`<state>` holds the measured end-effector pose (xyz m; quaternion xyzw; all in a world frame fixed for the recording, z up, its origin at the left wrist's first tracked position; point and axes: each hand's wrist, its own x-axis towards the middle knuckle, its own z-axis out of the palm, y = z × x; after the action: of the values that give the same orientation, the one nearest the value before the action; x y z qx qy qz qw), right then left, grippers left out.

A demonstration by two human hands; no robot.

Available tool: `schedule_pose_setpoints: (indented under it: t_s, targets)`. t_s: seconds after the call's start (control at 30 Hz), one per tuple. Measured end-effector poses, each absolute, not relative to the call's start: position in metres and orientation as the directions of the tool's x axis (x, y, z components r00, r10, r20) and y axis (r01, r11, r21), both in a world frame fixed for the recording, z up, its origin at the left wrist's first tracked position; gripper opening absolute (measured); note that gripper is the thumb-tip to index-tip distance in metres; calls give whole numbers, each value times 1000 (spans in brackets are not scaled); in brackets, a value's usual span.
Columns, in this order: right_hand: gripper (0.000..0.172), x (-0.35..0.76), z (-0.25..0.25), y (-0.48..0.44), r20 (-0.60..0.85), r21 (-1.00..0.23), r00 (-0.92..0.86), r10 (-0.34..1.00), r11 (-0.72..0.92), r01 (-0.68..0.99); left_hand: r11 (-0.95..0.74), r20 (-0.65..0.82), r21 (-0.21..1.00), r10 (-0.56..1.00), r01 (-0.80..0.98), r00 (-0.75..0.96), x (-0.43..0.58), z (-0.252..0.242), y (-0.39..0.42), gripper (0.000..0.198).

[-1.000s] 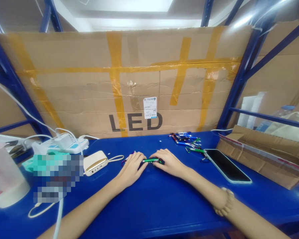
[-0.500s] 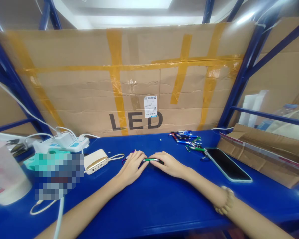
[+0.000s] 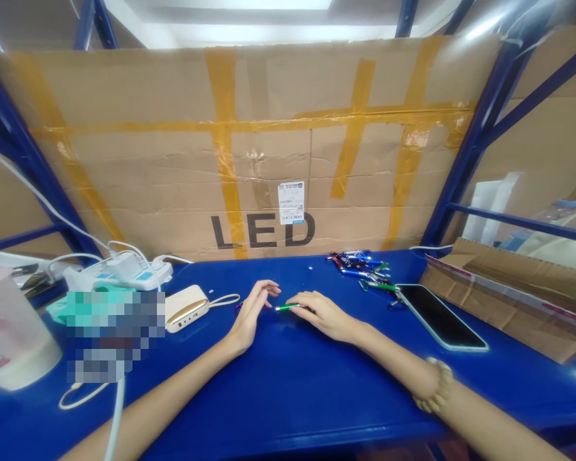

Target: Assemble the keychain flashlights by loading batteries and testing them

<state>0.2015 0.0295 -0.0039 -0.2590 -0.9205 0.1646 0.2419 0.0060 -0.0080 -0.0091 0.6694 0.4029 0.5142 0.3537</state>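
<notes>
A small green pen-like keychain tool [image 3: 288,307] lies on the blue table [image 3: 297,390] under the fingertips of my right hand [image 3: 322,314], which pinches its right end. My left hand [image 3: 252,310] is lifted slightly off the table just left of the tool, fingers spread and holding nothing. A purple piece shows faintly at the left hand's edge. A heap of several similar coloured tools with carabiners [image 3: 360,267] lies at the back right of the table.
A phone [image 3: 439,317] lies face up at the right. A cream power bank [image 3: 186,307], a power strip with cables [image 3: 120,274] and a white container [image 3: 14,346] sit at the left. A taped "LED" cardboard sheet [image 3: 249,153] backs the table; a cardboard box [image 3: 513,294] stands at the right.
My left hand has let go of the green tool and lifted away to the left, its fingers opening. My right hand stays on the tool.
</notes>
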Motion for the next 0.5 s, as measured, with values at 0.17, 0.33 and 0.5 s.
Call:
schedule_pose_setpoints:
  t_s: [0.17, 0.33, 0.5]
  targets:
    - [29, 201, -3, 27, 378, -458, -726, 574, 798, 393, -377, 378, 901, 925, 214, 40, 7, -13, -5, 35]
    - [25, 201, 0, 27, 408, -427, -712, 572, 808, 405, -357, 371, 904, 928, 235, -19, 7, -14, -3, 35]
    - [26, 201, -1, 30, 413, -397, -707, 574, 812, 427, -348, 367, 902, 930, 254, -31, 8, -15, -3, 34]
